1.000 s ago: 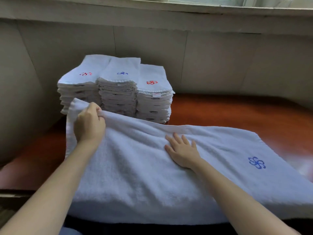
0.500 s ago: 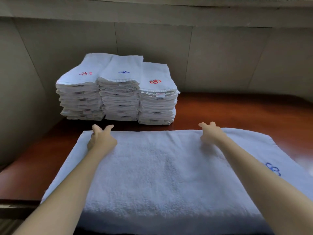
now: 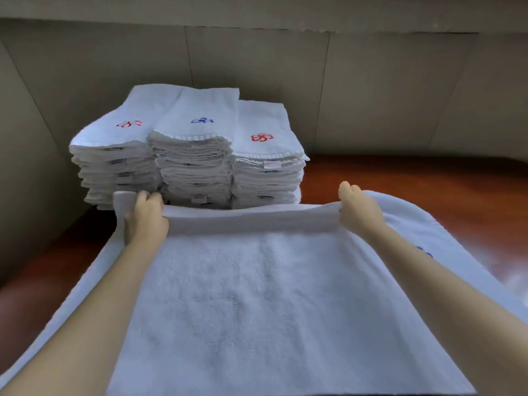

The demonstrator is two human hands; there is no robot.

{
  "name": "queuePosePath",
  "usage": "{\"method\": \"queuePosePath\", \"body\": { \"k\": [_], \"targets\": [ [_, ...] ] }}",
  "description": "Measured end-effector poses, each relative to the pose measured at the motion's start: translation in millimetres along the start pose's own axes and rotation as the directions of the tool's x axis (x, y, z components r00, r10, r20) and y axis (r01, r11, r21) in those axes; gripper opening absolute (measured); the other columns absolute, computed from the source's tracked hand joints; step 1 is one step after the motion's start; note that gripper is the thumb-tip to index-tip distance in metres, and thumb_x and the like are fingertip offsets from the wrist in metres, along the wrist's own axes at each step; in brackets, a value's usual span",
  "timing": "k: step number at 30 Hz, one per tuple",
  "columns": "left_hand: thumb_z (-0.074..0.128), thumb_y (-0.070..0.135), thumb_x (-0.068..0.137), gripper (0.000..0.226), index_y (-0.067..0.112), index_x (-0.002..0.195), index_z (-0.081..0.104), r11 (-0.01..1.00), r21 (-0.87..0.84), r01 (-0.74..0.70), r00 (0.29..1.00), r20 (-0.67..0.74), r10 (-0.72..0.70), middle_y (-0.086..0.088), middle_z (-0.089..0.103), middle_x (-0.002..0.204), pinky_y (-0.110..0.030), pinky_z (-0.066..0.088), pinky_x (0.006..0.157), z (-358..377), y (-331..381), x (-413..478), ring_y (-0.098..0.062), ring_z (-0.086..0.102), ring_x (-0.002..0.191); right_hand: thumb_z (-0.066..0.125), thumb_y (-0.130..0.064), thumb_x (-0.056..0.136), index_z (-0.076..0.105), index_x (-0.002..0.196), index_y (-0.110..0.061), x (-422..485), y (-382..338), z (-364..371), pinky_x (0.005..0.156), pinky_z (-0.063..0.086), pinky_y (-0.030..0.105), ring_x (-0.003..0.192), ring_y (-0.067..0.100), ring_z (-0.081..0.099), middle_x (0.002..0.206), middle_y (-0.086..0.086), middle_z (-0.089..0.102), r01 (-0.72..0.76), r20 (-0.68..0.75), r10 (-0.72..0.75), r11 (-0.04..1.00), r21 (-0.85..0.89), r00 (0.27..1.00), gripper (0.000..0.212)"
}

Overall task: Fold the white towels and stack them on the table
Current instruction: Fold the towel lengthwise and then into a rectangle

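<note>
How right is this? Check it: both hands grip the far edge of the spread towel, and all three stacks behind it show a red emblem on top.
Not quite. The head view shows the middle stack topped by a blue emblem; only the left stack and right stack show red. The left hand and right hand do grip the far edge of the spread towel.

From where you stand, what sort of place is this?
Likely a hotel or spa linen room: three tall stacks of folded white towels with embroidered logos stand on a wooden table by a plain wall.
</note>
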State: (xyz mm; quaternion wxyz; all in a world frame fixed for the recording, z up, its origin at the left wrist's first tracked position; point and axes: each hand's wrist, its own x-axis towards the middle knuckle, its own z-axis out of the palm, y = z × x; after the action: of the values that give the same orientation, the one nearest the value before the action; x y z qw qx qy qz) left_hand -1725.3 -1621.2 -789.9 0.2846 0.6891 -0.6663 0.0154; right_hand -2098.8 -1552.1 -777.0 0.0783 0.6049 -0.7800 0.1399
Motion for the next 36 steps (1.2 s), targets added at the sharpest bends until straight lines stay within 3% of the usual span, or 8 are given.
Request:
{"method": "queuePosePath", "body": {
  "k": [4, 11, 14, 18, 22, 26, 29, 36],
  "targets": [
    [0.052, -0.013, 0.079, 0.015, -0.004, 0.090, 0.052, 0.988, 0.137, -0.068, 0.997, 0.031, 0.064, -0.023, 0.049, 0.105, -0.042, 0.032, 0.061, -2.0, -20.5, -18.3, -0.045, 0.053, 0.086, 0.044, 0.002, 0.086, 0.046, 0.098, -0.012, -25.3, 11.6, -2.4, 0.044, 0.025, 0.029, 0.062, 0.026, 0.042, 0.088, 0.006, 0.032, 0.011, 0.070, 0.008, 0.965, -0.262, 0.998, 0.018],
    [0.052, -0.010, 0.080, 0.019, 0.001, 0.093, 0.045, 1.000, -0.025, -0.010, 0.999, 0.038, 0.011, -0.022, 0.049, 0.103, -0.035, 0.027, 0.054, -20.4, -43.1, -55.2, -0.030, 0.040, 0.069, 0.064, 0.021, 0.048, 0.053, 0.063, 0.002, -96.4, 42.5, -4.6, 0.033, 0.031, 0.022, 0.025, 0.024, 0.039, 0.054, 0.014, 0.044, 0.050, -0.369, -0.137, 0.970, -0.238, 0.919, 0.027],
    [0.046, -0.012, 0.081, 0.024, 0.000, 0.101, 0.048, 1.000, 0.006, -0.001, 0.997, 0.075, 0.001, -0.021, 0.050, 0.106, -0.036, 0.028, 0.055, -28.3, -45.8, -72.3, -0.030, 0.042, 0.070, 0.062, 0.021, 0.055, 0.056, 0.071, 0.007, -113.2, 48.1, -8.5, 0.036, 0.037, 0.031, 0.035, 0.034, 0.051, 0.067, 0.023, 0.052, -0.008, -0.246, -0.035, 0.985, -0.172, 0.969, 0.022],
    [0.043, 0.001, 0.090, 0.022, 0.005, 0.111, 0.048, 0.967, 0.253, -0.021, 0.971, 0.235, -0.040, -0.016, 0.053, 0.116, -0.037, 0.040, 0.066, -39.5, -34.2, -91.6, -0.035, 0.055, 0.095, 0.039, -0.001, 0.086, 0.051, 0.097, -0.006, -123.7, 52.7, -5.9, 0.050, 0.033, 0.032, 0.079, 0.031, 0.059, 0.107, 0.012, 0.050, -0.085, -0.048, 0.074, 0.952, -0.294, 0.996, 0.017],
    [0.039, 0.018, 0.096, 0.037, 0.008, 0.131, 0.036, 0.933, 0.346, 0.096, 0.883, 0.404, -0.240, -0.017, 0.029, 0.144, -0.038, 0.044, 0.080, -43.8, -10.5, -90.8, -0.040, 0.047, 0.117, 0.036, -0.004, 0.087, 0.046, 0.102, -0.010, -133.1, 49.3, -10.5, 0.059, 0.032, 0.033, 0.088, 0.030, 0.055, 0.104, 0.009, 0.051, -0.118, 0.011, 0.124, 0.965, -0.236, 0.992, 0.019],
    [0.019, 0.065, 0.092, 0.070, 0.025, 0.150, 0.015, 0.939, 0.277, 0.204, 0.773, 0.543, -0.328, -0.011, 0.004, 0.157, -0.060, 0.020, 0.110, -21.2, 18.7, -100.7, -0.042, 0.019, 0.137, 0.032, -0.006, 0.088, 0.044, 0.106, -0.011, -146.0, 49.7, -13.9, 0.066, 0.032, 0.033, 0.093, 0.030, 0.052, 0.109, 0.010, 0.049, -0.149, 0.076, 0.160, 0.980, -0.136, 0.984, 0.022],
    [0.008, 0.080, 0.081, 0.079, 0.039, 0.149, 0.009, 0.941, 0.312, 0.133, 0.834, 0.478, -0.276, -0.002, -0.004, 0.159, -0.070, 0.007, 0.105, -7.4, 21.1, -113.8, -0.041, 0.007, 0.141, 0.031, -0.009, 0.090, 0.042, 0.114, -0.012, -154.8, 47.3, -17.9, 0.066, 0.032, 0.032, 0.093, 0.029, 0.054, 0.117, 0.011, 0.044, -0.187, 0.128, 0.203, 0.975, -0.123, 0.971, 0.027],
    [0.020, 0.063, 0.094, 0.066, 0.028, 0.151, 0.019, 0.983, 0.182, 0.009, 0.906, 0.414, -0.085, 0.000, 0.008, 0.160, -0.051, 0.012, 0.114, -1.4, -5.2, -82.0, -0.025, 0.016, 0.145, 0.037, -0.017, 0.093, 0.046, 0.116, -0.014, -171.3, 52.0, -26.1, 0.060, 0.034, 0.032, 0.088, 0.032, 0.056, 0.111, 0.008, 0.046, -0.269, 0.115, 0.265, 0.963, 0.016, 0.957, 0.025]
  ]
}}
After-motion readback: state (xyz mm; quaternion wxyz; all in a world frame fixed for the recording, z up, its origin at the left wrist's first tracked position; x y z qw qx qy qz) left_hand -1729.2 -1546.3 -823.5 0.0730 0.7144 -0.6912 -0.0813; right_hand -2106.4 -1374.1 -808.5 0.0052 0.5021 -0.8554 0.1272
